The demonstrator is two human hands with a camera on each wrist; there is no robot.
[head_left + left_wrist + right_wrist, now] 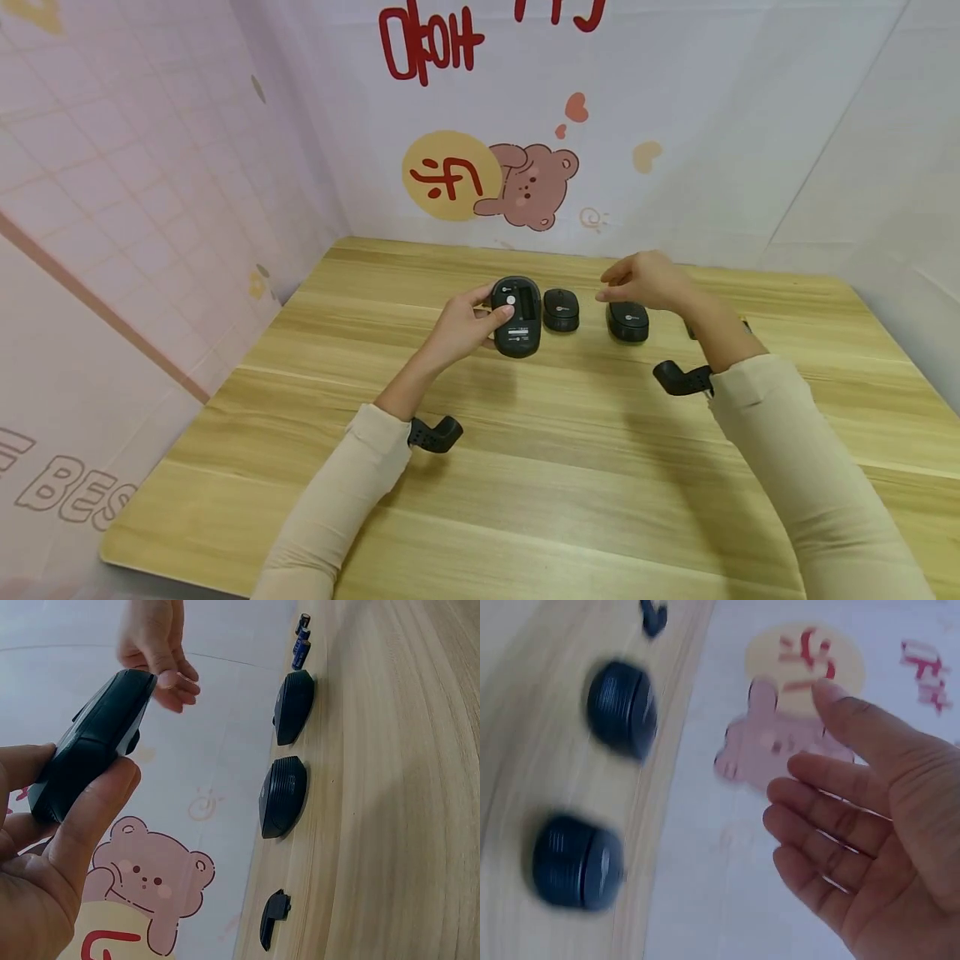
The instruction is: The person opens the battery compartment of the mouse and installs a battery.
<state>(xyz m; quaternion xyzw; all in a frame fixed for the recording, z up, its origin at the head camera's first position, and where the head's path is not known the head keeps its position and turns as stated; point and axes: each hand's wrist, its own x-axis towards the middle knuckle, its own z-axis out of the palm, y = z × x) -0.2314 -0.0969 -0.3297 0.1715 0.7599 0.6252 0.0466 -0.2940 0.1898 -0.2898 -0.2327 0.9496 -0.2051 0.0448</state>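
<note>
My left hand [467,327] grips a black computer mouse [517,340] above the table, thumb on its underside. The underside faces the head camera, showing an uncovered battery slot. My right hand [651,280] is in the air over a second black mouse [628,322], holding nothing; its fingers [821,799] are loosely bent in the right wrist view. A third black mouse [561,310] sits upright between them. In the left wrist view, a small black curved piece [274,919], perhaps a battery cover, lies on the table, along with several blue batteries [301,654] beyond the mice.
The wooden table [480,483] has its back edge against a white printed cloth [705,125] with a cartoon bear. Another cloth [135,167] hangs along the left side. Black camera mounts [437,435] are strapped to both wrists.
</note>
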